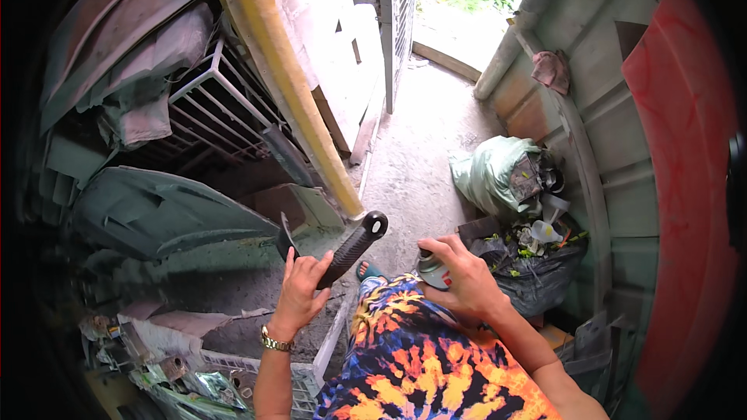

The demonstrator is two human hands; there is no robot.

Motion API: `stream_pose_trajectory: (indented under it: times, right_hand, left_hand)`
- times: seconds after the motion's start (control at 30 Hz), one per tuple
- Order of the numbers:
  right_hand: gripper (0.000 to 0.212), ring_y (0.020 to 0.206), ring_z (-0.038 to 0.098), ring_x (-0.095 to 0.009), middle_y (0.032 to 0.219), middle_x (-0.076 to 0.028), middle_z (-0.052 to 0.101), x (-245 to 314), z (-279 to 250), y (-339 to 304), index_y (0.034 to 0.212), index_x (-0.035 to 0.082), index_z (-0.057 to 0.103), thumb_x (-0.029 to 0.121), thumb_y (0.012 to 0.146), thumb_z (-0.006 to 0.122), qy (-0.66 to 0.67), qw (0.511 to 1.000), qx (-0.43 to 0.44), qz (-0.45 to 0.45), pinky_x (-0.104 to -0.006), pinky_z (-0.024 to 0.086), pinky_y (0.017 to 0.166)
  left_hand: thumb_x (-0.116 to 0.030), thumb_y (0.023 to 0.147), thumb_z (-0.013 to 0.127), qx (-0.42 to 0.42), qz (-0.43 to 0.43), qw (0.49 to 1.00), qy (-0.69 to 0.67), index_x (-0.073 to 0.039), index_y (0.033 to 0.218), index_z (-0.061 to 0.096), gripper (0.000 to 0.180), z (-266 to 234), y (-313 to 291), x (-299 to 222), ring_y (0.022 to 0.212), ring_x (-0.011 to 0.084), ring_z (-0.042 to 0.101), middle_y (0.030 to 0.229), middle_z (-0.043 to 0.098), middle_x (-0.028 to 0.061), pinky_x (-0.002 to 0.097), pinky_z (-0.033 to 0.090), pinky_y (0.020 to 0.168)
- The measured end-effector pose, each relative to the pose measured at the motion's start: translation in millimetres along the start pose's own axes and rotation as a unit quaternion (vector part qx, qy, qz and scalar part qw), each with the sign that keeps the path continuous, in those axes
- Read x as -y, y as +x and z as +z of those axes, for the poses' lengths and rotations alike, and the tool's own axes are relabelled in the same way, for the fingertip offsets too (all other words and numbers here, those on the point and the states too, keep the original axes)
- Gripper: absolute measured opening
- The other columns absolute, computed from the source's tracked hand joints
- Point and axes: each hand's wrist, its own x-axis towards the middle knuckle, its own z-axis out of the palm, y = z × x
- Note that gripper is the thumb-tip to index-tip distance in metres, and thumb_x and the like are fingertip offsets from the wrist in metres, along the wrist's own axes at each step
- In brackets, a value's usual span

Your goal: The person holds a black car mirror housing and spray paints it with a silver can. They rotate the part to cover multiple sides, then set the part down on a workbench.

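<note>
Left hand [302, 293], at 7 o'clock from the centre of view: fingers closed about a black ribbed handle [352, 250], also at 7 o'clock, its rounded, holed end angled up toward 12 o'clock. Flat black piece [286, 242] beside the same hand, at 8 o'clock; cannot tell whether joined to the handle. Gold-toned wristwatch [277, 341] on the left wrist.

Right hand [469, 276], between 4 and 5 o'clock: fingers clamped on a spray can [433, 271], at 5 o'clock, forefinger across its top.

Surroundings: pale green sack [486, 173], 3 o'clock; black rubbish bag [551, 284], 4 o'clock; yellow pole [289, 70], 11 o'clock; red panel [689, 140], 3 o'clock, far edge.
</note>
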Motion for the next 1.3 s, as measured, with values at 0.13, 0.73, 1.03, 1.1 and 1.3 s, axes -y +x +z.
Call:
stream_pose_trajectory:
  times: [0.13,0.73,1.03,1.1,1.3]
  right_hand:
    - [0.067,0.100,0.069,-0.035,0.121,-0.016,0.061,-2,-5,-7,0.143,0.016,0.054,0.021,0.082,0.082,0.077,0.996,-0.027,0.023,-0.0428,0.059,0.085]
    - [0.069,0.099,0.069,-0.040,0.121,-0.018,0.058,1,16,11,0.145,0.017,0.053,0.022,0.083,0.082,0.052,0.993,-0.103,-0.029,-0.0483,0.057,0.087]
    - [0.068,0.100,0.069,-0.039,0.124,-0.021,0.056,-4,19,6,0.145,0.018,0.053,0.024,0.084,0.082,-0.016,0.998,-0.054,0.008,-0.0476,0.058,0.083]
    - [0.068,0.097,0.070,-0.037,0.125,-0.020,0.057,-4,8,0,0.146,0.018,0.052,0.025,0.084,0.082,-0.026,0.999,-0.035,0.008,-0.0449,0.060,0.080]
    - [0.066,0.094,0.071,-0.037,0.123,-0.019,0.058,0,6,6,0.144,0.017,0.054,0.025,0.084,0.081,-0.053,0.996,-0.058,-0.040,-0.0432,0.060,0.080]
  left_hand:
    - [0.000,0.076,0.084,0.008,-0.103,0.950,-0.296,-0.006,0.147,0.055,0.077,8,0,27,0.121,0.0231,0.061,0.126,0.064,0.0077,0.0413,0.037,0.121]
    - [0.006,0.073,0.087,0.031,-0.162,0.852,-0.497,-0.003,0.147,0.055,0.080,25,-12,24,0.127,0.0142,0.058,0.137,0.062,0.0047,0.0316,0.044,0.112]
    - [-0.001,0.075,0.086,0.025,-0.125,0.941,-0.313,-0.004,0.147,0.056,0.078,19,-8,4,0.118,0.0194,0.062,0.126,0.064,0.0063,0.0339,0.044,0.112]
    - [-0.003,0.075,0.083,0.018,-0.080,0.981,-0.177,-0.005,0.147,0.055,0.077,14,-6,-6,0.113,0.0251,0.063,0.118,0.064,0.0085,0.0395,0.041,0.117]
    - [-0.007,0.077,0.078,0.033,-0.041,0.998,0.035,-0.009,0.152,0.048,0.081,2,-2,-31,0.118,0.0307,0.055,0.115,0.057,0.0100,0.0615,0.023,0.125]
